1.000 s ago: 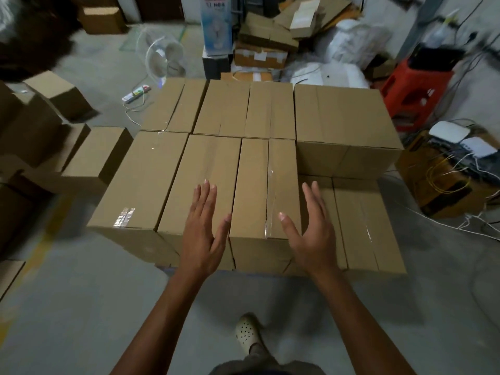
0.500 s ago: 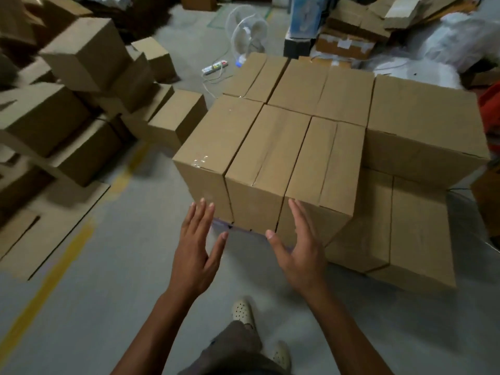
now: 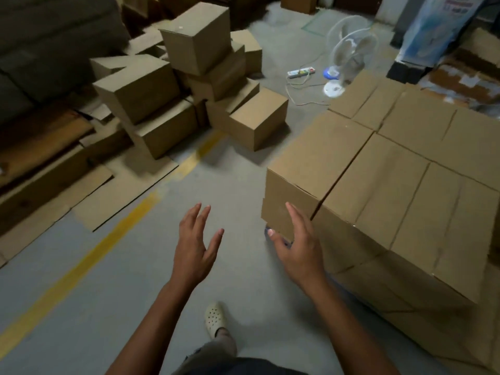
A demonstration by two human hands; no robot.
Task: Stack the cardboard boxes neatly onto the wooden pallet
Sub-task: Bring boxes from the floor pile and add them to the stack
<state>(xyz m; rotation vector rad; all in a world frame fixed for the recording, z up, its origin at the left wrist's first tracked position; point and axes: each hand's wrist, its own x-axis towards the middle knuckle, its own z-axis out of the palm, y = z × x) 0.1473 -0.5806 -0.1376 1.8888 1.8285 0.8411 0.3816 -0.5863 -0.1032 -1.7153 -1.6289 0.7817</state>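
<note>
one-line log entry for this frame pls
phase: no box held | left hand: open, empty, over floor | right hand: open, empty, beside stack corner | loose boxes: piled ahead-left

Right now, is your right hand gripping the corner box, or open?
Open. The right hand has straight, spread fingers in front of the corner box, curled round nothing; contact cannot be told.
</note>
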